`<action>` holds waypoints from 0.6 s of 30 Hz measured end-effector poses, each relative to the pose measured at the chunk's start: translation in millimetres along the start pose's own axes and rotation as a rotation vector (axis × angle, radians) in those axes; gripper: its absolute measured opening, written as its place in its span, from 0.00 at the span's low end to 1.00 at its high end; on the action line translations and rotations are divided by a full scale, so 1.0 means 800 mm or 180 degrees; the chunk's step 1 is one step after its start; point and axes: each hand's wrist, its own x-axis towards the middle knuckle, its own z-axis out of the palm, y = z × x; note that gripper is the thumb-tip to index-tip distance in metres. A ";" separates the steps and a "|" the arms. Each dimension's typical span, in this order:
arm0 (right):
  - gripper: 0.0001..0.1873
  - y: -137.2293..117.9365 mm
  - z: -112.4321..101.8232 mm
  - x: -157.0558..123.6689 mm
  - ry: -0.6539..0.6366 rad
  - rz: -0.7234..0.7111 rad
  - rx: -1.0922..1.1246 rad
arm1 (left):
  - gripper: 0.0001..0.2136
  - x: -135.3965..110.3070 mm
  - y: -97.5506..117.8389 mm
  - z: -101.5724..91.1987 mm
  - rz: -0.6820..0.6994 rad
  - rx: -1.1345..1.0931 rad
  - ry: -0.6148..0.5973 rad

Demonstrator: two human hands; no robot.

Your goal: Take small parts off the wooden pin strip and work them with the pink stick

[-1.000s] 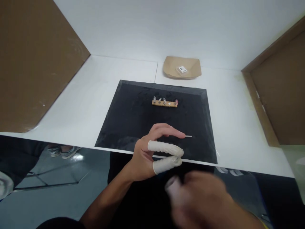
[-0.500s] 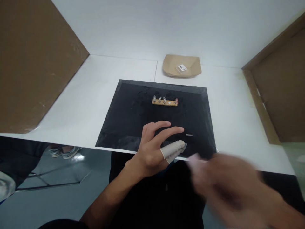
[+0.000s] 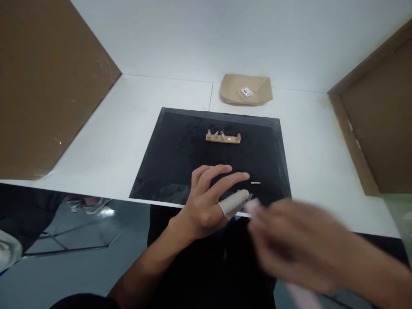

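Note:
My left hand (image 3: 206, 206) is over the front of the black mat (image 3: 180, 159). White finger cots cover its thumb and index finger, which pinch a small clear, nail-shaped piece (image 3: 250, 197); the other fingers are spread. My right hand (image 3: 292, 240), smeared by motion, grips a pale pink strip (image 3: 254, 207) whose exact kind is blurred. One end of the strip is close to the clear piece; whether they touch I cannot tell. A thin silver rod (image 3: 255, 183) lies just beyond the left fingertips.
Farther back on the mat is a yellow-orange bar (image 3: 222, 139) with several upright clear tips and a white dot. Behind it stands a brown paper tray (image 3: 230, 92) holding a small labelled box (image 3: 246, 93). Brown cardboard panels (image 3: 38, 86) flank the white table (image 3: 106, 141).
My right hand has moved left and slightly up, bringing the pink strip close to the left fingertips. More of the strip shows below the hand. My left hand has barely moved.

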 end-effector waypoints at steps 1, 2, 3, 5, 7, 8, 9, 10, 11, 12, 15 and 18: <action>0.11 0.000 -0.001 0.000 -0.0177 -0.0402 0.0021 | 0.04 0.000 0.000 -0.001 -0.0032 0.0030 -0.0025; 0.12 0.001 -0.002 -0.001 -0.0431 -0.0752 0.0037 | 0.05 0.000 0.000 -0.001 -0.0070 0.0072 -0.0045; 0.12 0.001 -0.004 -0.001 -0.0319 -0.0618 0.0011 | 0.05 0.000 0.000 -0.002 -0.0112 0.0115 -0.0049; 0.08 0.001 -0.008 0.000 -0.0035 0.0486 -0.0242 | 0.06 0.000 0.000 -0.003 -0.0169 0.0188 -0.0035; 0.09 0.001 -0.008 0.001 0.0138 0.0588 -0.0378 | 0.05 0.000 0.000 -0.004 -0.0191 0.0229 -0.0063; 0.11 0.001 -0.007 0.002 -0.0072 -0.0068 -0.0147 | 0.04 -0.001 0.001 -0.004 -0.0212 0.0233 -0.0095; 0.13 0.001 -0.005 0.003 -0.0355 -0.0517 -0.0052 | 0.04 -0.002 0.001 -0.003 -0.0233 0.0236 -0.0124; 0.14 0.001 -0.003 0.004 -0.0428 -0.0674 -0.0048 | 0.05 -0.002 0.001 -0.002 -0.0246 0.0239 -0.0130; 0.15 0.000 -0.002 0.006 -0.0339 -0.0461 -0.0086 | 0.05 -0.003 0.001 -0.002 -0.0253 0.0242 -0.0115; 0.12 0.000 -0.001 0.007 -0.0200 -0.0132 -0.0187 | 0.05 -0.003 0.001 -0.001 -0.0253 0.0241 -0.0085; 0.10 -0.003 0.004 0.007 0.0061 0.0123 -0.0165 | 0.04 -0.002 0.000 -0.002 -0.0236 0.0186 -0.0029; 0.12 -0.008 0.002 -0.002 -0.0226 -0.0135 0.0290 | 0.03 0.000 -0.001 -0.006 -0.0417 -0.0153 0.0020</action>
